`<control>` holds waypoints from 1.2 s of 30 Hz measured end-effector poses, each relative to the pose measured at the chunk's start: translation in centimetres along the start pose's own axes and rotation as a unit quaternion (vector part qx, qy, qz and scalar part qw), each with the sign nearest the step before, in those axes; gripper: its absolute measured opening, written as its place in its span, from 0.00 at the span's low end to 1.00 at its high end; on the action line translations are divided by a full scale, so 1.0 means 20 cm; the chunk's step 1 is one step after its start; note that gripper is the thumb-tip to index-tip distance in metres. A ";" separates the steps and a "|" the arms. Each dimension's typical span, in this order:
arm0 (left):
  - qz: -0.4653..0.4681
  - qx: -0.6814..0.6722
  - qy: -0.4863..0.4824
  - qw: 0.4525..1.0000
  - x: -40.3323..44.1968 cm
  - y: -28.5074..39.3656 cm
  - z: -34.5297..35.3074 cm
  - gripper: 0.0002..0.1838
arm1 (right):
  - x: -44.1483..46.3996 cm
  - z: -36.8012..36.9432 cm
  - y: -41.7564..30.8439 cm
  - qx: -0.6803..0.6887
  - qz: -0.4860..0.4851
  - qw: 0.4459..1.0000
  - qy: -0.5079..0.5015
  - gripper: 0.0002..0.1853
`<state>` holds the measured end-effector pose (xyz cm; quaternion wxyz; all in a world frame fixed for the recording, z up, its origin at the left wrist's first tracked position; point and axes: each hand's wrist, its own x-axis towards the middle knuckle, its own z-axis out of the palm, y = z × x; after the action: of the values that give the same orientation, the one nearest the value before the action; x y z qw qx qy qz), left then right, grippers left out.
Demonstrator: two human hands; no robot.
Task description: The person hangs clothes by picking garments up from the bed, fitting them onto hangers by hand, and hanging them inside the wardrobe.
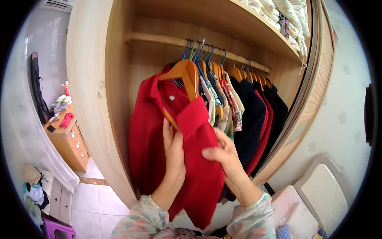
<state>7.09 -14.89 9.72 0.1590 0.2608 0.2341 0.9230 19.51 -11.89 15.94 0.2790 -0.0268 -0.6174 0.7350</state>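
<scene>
A red collared shirt [195,167] hangs partly on a wooden hanger [184,73], whose metal hook sits at the rail. The shirt's front is pulled forward on the right side, and that side of the hanger shows bare above the collar. At the front opening, my left hand [173,149] grips the cloth beside a lower wooden piece of the hanger. My right hand [225,153] holds the shirt's other side, thumb on the outside and fingers partly hidden behind the fabric.
Several garments [254,107] hang along the wooden rail [159,38] to the right. Folded bedding [278,18] fills the upper shelf. The wardrobe's side panel [89,95] stands at left, with a drawer cabinet [71,139] beyond it. A purple stool [57,229] is low left.
</scene>
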 end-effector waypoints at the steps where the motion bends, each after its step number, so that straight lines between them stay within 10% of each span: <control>1: -0.002 0.024 0.008 1.000 0.04 -0.01 0.00 0.31 | 0.08 0.00 0.01 -0.006 -0.026 1.000 0.007 0.24; 9: 0.166 0.143 -0.020 0.975 0.35 0.11 0.18 0.35 | 0.48 0.04 0.05 -0.052 -0.121 0.991 -0.005 0.20; 21: 0.147 0.183 0.007 0.972 0.88 -0.01 0.13 0.28 | 0.99 -0.06 0.17 0.001 -0.113 0.993 0.043 0.12; 26: -0.048 0.240 0.036 0.969 0.88 -0.09 -0.03 0.14 | 0.99 -0.17 0.26 0.024 -0.067 0.997 0.025 0.13; 36: -0.016 0.165 -0.039 0.985 0.90 -0.21 0.09 0.28 | 0.94 -0.23 0.26 -0.059 -0.158 0.981 0.096 0.22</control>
<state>-5.82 -3.13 16.26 0.1378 0.3158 0.3809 0.8580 3.36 0.09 15.86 0.4476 -0.0162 -0.6264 0.6380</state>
